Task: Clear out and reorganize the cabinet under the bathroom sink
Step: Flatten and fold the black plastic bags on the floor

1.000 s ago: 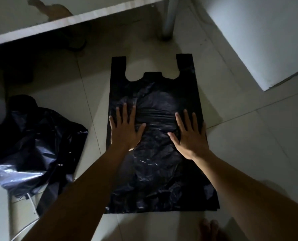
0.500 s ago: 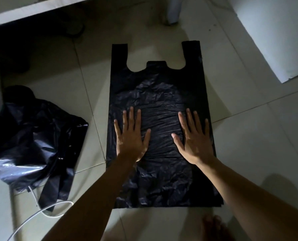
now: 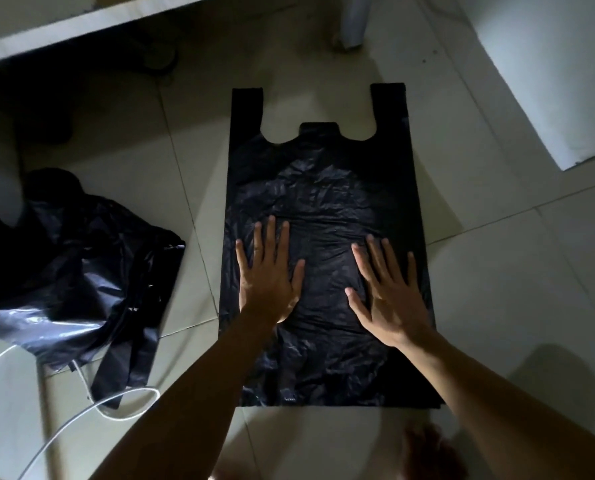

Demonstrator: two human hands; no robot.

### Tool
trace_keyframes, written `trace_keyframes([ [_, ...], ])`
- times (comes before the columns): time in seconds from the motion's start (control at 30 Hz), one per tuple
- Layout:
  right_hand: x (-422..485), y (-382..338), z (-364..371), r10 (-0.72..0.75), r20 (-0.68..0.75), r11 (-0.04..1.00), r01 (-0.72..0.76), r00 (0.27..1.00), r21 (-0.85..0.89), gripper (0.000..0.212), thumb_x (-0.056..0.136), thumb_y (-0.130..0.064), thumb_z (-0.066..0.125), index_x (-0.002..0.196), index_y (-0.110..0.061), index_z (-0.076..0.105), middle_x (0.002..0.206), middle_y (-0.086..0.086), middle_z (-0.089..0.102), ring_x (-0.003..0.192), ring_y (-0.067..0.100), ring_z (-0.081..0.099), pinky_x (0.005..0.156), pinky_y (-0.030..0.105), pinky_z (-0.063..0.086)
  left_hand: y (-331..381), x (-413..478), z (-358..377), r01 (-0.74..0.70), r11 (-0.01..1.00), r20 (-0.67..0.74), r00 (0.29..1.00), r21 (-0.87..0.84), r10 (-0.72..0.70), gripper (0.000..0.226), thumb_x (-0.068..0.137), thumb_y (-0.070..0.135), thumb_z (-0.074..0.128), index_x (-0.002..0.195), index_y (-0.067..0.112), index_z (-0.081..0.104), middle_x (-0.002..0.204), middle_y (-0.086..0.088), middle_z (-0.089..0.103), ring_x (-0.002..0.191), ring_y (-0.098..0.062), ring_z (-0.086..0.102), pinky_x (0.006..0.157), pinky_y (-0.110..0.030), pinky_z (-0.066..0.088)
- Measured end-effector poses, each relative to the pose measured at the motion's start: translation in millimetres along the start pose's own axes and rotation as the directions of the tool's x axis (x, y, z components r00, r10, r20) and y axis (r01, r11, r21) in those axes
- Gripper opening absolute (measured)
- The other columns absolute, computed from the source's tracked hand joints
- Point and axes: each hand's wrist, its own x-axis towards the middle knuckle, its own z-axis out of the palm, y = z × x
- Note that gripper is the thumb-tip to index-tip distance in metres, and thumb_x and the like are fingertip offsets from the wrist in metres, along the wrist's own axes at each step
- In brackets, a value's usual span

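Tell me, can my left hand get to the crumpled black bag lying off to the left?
Probably yes. The left hand lies flat on the spread bag, holding nothing, and only bare floor separates it from the crumpled bag.

Dim pale tiled floor (image 3: 497, 306)

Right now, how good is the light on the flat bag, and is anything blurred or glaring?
Head view: dim overall; flat bag shows only faint crease highlights; right hand slightly motion-blurred, left hand sharper; glare streak on the crumpled bag at left.
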Motion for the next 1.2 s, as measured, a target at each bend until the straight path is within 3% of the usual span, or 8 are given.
trace_keyframes([
  [0.23,0.1,-6.3,-3.5,-0.045,0.051,0.998,0.047,0.998,-0.033,0.077,0.097,-0.061,0.034,0.160,-0.027,0.005,0.168,0.002,0.000,0.155,0.025,0.000,0.120,0.062,0.007,-0.8,-1.0,-8.4,-0.017,0.999,0.053,0.998,-0.050,0.020,0.070,0.100,0.057,0.011,0.157,0.019,-0.007,0.164,-0.005,-0.014,0.151,-0.026,-0.014,0.119,-0.059,-0.005],
  [0.33,15.1,-21.2,-21.6,0.010,0.002,0.998,-0.010,1.000,-0.062,0.075,0.086,-0.057,0.046,0.151,-0.021,0.035,0.154,0.008,0.038,0.140,0.031,0.036,0.117,0.060,0.020,-10.7,5.2,-28.8,-0.083,0.969,0.060,0.993,-0.235,0.099,0.066,0.098,0.043,0.034,0.156,0.017,0.017,0.164,-0.010,0.010,0.150,-0.030,0.010,0.119,-0.060,0.013],
  [0.43,49.4,-57.4,-46.7,-0.021,-0.086,1.000,0.020,0.996,-0.010,0.070,0.082,-0.053,0.051,0.144,-0.021,0.042,0.139,0.005,0.052,0.124,0.029,0.051,0.113,0.054,0.029,-49.7,14.7,-77.2,-0.208,0.890,-0.267,0.958,-0.406,0.102,0.041,0.088,0.021,0.051,0.129,0.013,0.057,0.130,-0.010,0.056,0.114,-0.029,0.055,0.094,-0.047,0.047],
  [0.6,115.8,-154.1,-78.7,-0.298,-0.165,0.946,0.314,0.940,0.078,0.068,0.088,-0.050,0.050,0.148,-0.022,0.037,0.136,0.000,0.049,0.120,0.024,0.052,0.100,0.042,0.042,-168.2,7.3,-167.4,0.070,0.970,-0.504,0.845,-0.231,-0.181,0.026,0.079,0.028,0.058,0.104,0.021,0.062,0.102,-0.005,0.062,0.091,-0.030,0.060,0.078,-0.040,0.047],
  [0.77,152.9,-269.6,-89.7,-0.461,-0.063,0.858,0.463,0.885,0.224,0.069,0.090,-0.051,0.057,0.151,-0.034,0.029,0.146,0.004,0.038,0.117,0.029,0.054,0.091,0.041,0.052,-269.0,-44.9,-204.6,0.184,0.981,-0.099,0.977,-0.056,-0.189,0.058,0.063,0.074,0.056,0.104,0.033,0.065,0.108,0.003,0.064,0.108,-0.022,0.060,0.091,-0.041,0.048],
  [0.87,150.1,-310.5,-75.2,-0.378,0.039,0.897,0.356,0.925,0.264,0.077,0.089,-0.055,0.059,0.153,-0.035,0.021,0.153,0.004,0.030,0.119,0.033,0.053,0.090,0.045,0.052,-290.1,-71.4,-199.0,0.175,0.980,0.123,0.975,0.091,-0.186,0.064,0.066,0.067,0.067,0.120,0.032,0.059,0.120,0.003,0.058,0.116,-0.023,0.054,0.097,-0.043,0.042],
  [1.0,132.9,-320.1,-55.6,-0.349,0.035,0.914,0.333,0.936,0.231,0.084,0.088,-0.057,0.060,0.154,-0.030,0.017,0.150,0.004,0.032,0.118,0.032,0.054,0.088,0.045,0.053,-297.9,-77.0,-192.4,0.212,0.976,0.002,0.977,-0.049,-0.212,0.020,0.089,0.040,0.061,0.103,0.028,0.069,0.103,0.005,0.071,0.102,-0.020,0.065,0.088,-0.036,0.048],
  [1.2,132.4,-312.0,-50.7,-0.336,0.062,0.900,0.301,0.940,0.315,0.106,0.082,-0.059,0.069,0.156,-0.035,-0.003,0.154,0.011,0.026,0.121,0.033,0.054,0.087,0.043,0.056,-300.9,-74.1,-215.6,0.146,0.988,-0.137,0.979,-0.058,-0.153,0.029,0.099,0.041,0.048,0.109,0.032,0.073,0.103,0.003,0.073,0.096,-0.022,0.066,0.082,-0.037,0.053],
])
